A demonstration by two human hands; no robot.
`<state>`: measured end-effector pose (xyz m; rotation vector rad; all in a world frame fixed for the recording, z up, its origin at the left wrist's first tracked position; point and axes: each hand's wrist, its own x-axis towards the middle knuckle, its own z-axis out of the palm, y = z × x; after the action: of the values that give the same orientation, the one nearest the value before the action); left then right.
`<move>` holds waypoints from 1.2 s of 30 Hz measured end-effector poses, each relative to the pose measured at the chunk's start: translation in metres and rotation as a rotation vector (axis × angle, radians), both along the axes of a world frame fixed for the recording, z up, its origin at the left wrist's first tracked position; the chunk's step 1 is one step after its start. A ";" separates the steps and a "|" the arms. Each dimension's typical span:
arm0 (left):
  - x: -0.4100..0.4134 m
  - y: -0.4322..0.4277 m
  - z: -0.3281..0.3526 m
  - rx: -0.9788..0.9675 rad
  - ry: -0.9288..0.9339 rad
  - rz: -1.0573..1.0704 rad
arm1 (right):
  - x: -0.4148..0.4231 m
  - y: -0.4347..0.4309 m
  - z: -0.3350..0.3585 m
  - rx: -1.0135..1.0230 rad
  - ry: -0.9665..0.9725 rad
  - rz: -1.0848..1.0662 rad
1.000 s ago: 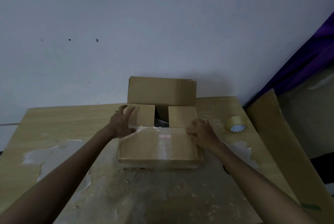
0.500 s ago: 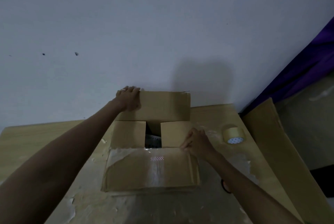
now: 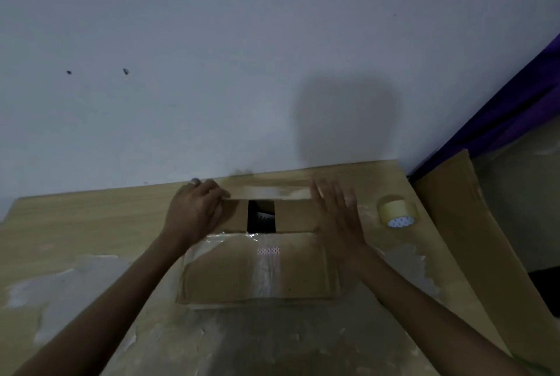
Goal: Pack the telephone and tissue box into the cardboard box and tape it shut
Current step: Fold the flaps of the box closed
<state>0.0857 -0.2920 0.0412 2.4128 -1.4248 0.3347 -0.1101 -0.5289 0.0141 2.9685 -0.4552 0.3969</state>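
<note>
The cardboard box (image 3: 257, 272) sits on the wooden table (image 3: 75, 224), its near flap hanging towards me with old tape on it. Both side flaps are folded in, and a dark gap (image 3: 261, 216) between them shows something pale inside that I cannot identify. The far flap (image 3: 269, 192) is tilted down over the opening. My left hand (image 3: 197, 212) grips that flap's left end. My right hand (image 3: 336, 218) lies with straight fingers against the flap's right end and the right side flap. The telephone and tissue box are hidden.
A roll of brown tape (image 3: 397, 212) lies on the table right of the box. A long sheet of cardboard (image 3: 472, 242) leans at the table's right edge. The wall (image 3: 242, 72) stands close behind the box. Purple cloth (image 3: 515, 96) hangs at far right.
My left hand went from the left side flap to the upright far flap and has pulled it down towards me. My right hand rose from the near flap to the far flap's right end.
</note>
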 end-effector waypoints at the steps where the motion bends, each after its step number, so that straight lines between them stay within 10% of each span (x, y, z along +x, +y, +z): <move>1: -0.007 0.008 -0.007 -0.012 0.021 -0.007 | -0.001 0.000 -0.004 -0.014 0.014 0.031; 14: -0.024 -0.019 -0.031 0.283 0.240 0.016 | -0.036 -0.020 -0.030 0.431 0.143 0.303; 22: -0.068 -0.167 0.011 0.136 0.421 -0.192 | -0.031 -0.073 0.012 0.616 -0.059 0.425; 29: -0.101 -0.285 -0.007 0.294 0.617 -0.219 | -0.057 -0.190 -0.011 0.691 0.235 -0.166; 36: -0.113 -0.327 -0.047 0.490 0.687 -0.267 | -0.090 -0.241 -0.059 0.551 0.544 -0.289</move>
<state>-0.0270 -0.6191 -0.0056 2.2590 -1.5575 -0.9140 -0.2002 -0.7695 -0.0450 3.2255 -1.0290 -0.6525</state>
